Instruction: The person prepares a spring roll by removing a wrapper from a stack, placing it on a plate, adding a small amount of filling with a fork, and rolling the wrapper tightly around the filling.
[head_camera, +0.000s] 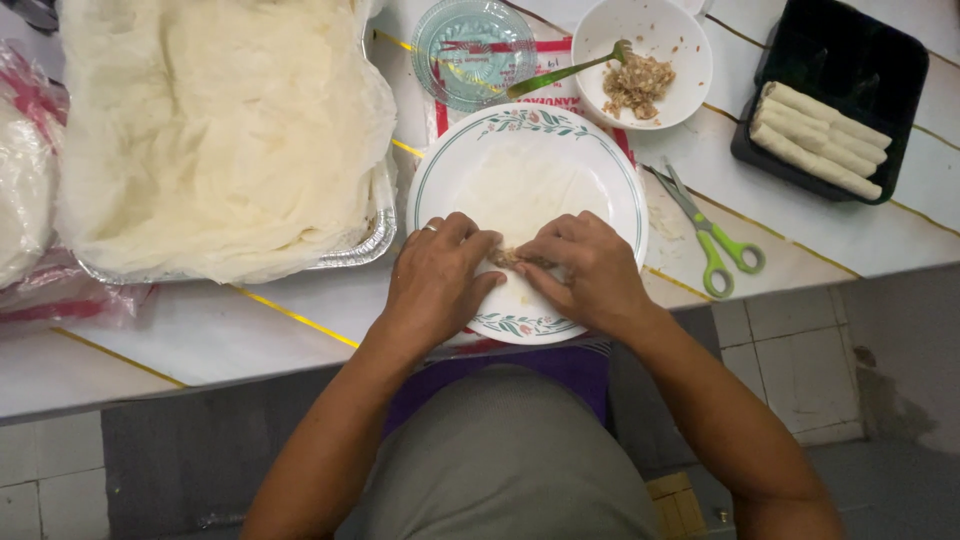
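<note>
- While both hands are pressing together over the near half of the plate (440, 175), the filling (506, 258) is lying between their fingertips, a short strip running left to right across the wrapper (530, 185).
- The left hand (437, 278) is curling narrow on the strip's left end, fingers pinching wrapper and filling.
- The right hand (583, 270) is doing the same at the right end; both are equally near, touching it.
- The rest of the wrapper is spreading flat toward the plate's far rim, away from the person.
- Beyond the plate a bowl (690, 50) with spoon (560, 72) is sitting; right of the plate, scissors (712, 235) and a black tray (850, 60) of finished rolls (820, 140).
</note>
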